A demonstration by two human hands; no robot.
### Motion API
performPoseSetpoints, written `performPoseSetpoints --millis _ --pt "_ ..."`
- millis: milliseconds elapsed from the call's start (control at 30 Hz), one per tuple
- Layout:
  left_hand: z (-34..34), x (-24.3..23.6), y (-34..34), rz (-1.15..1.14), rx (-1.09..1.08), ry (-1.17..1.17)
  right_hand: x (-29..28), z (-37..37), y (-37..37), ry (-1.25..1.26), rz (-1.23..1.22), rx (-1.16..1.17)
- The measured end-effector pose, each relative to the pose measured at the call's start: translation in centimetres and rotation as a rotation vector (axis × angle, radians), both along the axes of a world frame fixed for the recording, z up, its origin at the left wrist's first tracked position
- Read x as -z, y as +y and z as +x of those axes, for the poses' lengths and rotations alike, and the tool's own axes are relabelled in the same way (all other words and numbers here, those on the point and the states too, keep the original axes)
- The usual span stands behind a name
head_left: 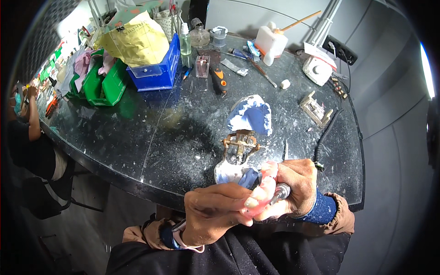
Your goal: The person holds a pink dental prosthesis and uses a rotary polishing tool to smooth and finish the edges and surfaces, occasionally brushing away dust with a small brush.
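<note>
Where both hands (213, 210) (298, 183) meet, apparently a denture (263, 191) sits.

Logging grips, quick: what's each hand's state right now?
Left hand: closed, holding the pink denture.
Right hand: closed, holding the metal rotary handpiece.

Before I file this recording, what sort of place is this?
Probably a dental laboratory: a pink, gum-shaped denture piece is held beside a silver cylindrical handpiece, and a rust-brown hinged metal frame joins blue-and-white dental casts on the dust-speckled black table.
</note>
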State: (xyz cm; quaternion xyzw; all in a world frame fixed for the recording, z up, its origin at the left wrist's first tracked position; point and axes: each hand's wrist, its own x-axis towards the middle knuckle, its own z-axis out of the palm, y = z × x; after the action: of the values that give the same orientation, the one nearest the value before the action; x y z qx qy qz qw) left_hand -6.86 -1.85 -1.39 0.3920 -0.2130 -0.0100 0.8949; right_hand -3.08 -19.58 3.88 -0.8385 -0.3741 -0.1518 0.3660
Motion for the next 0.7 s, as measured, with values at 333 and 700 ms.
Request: performPoseSetpoints --millis 333,700 --pt "0.3 0.2 -0.3 -0.011 -0.028 -0.039 0.0 0.3 -0.2 -0.142 -0.098 -0.055" --pt "0.9 0.4 -0.3 0.151 -0.191 -0.119 -0.8 -0.3 0.4 0.208 0.275 -0.096"
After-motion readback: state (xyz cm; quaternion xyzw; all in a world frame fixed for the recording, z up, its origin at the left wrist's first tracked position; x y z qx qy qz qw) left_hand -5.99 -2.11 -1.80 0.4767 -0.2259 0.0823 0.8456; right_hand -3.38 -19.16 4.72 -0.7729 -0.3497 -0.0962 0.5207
